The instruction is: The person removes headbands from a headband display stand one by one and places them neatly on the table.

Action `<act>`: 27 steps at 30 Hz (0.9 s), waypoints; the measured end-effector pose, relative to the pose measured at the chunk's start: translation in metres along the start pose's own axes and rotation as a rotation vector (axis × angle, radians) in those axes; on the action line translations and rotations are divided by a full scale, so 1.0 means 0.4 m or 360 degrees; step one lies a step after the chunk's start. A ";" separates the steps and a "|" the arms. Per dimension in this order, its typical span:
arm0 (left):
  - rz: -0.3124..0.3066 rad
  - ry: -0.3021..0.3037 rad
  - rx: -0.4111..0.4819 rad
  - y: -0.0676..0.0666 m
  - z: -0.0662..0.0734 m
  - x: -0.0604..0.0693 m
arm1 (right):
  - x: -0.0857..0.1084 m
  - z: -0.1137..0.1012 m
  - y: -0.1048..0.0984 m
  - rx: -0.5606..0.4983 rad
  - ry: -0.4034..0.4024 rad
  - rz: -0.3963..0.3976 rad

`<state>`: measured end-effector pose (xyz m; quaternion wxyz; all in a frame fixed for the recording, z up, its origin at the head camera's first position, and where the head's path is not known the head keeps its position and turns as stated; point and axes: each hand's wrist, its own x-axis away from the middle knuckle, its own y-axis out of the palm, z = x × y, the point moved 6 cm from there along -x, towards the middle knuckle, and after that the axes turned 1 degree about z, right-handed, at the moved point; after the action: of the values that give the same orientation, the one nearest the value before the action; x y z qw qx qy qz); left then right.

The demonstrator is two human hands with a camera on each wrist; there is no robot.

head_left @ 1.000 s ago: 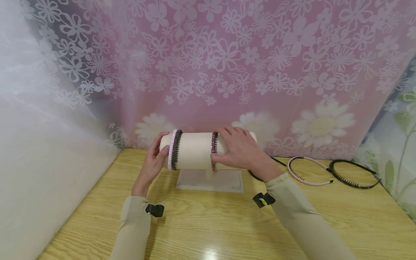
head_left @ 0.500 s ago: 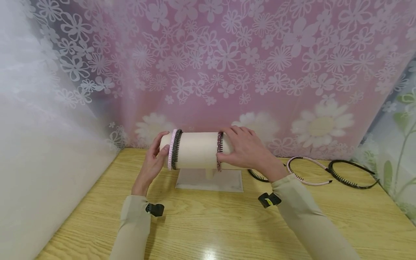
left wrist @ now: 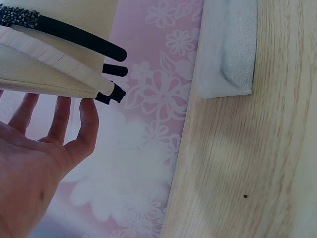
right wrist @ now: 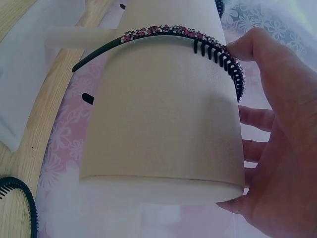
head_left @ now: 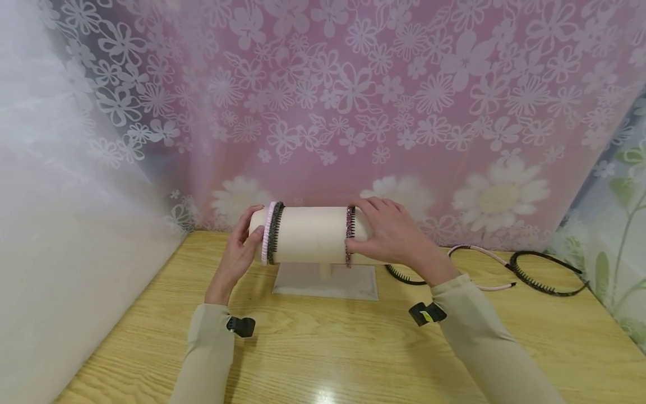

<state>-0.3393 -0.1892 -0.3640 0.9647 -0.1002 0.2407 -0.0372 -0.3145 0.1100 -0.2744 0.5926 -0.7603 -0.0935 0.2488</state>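
Observation:
A cream cylinder (head_left: 313,233) lies sideways on a stand with a flat grey base (head_left: 298,280). Near its left end sit a pale pink headband (head_left: 267,235) and a dark beaded one (head_left: 274,233), side by side. My left hand (head_left: 236,255) grips that end, its fingertips against the rim in the left wrist view. Toward the right end, a pink-beaded toothed headband (right wrist: 168,32) goes round the cylinder; my right hand (head_left: 396,238) holds it, thumb on the beads, the other fingers behind the cylinder. One black tip of this headband stands off the surface in the right wrist view.
On the wooden table (head_left: 313,348) at the right lie a black headband (head_left: 404,278), partly behind my right arm, a pink one (head_left: 492,255) and a dark toothed one (head_left: 540,286). A flowered pink curtain (head_left: 323,112) hangs behind, with a pale sheet (head_left: 75,224) at the left.
The pink-beaded headband has slid to the right along the cylinder, together with my right hand. My left hand has stayed on the left end.

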 end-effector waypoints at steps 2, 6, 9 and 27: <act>-0.0001 0.0005 0.0005 0.000 0.000 0.000 | 0.002 0.003 -0.001 -0.0011 -0.0001 0.0003; 0.0003 0.0010 0.0003 0.000 0.000 0.000 | 0.007 0.009 -0.004 -0.0035 -0.0008 0.0020; 0.0005 0.0005 -0.0005 0.000 0.000 0.000 | 0.009 0.014 -0.005 -0.0057 -0.0015 0.0024; 0.0013 -0.0008 -0.0026 0.001 0.000 0.002 | 0.032 0.055 -0.002 -0.0223 0.0044 -0.0016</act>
<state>-0.3388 -0.1888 -0.3646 0.9646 -0.1073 0.2390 -0.0309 -0.3141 0.1345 -0.2808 0.5404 -0.8029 -0.1064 0.2282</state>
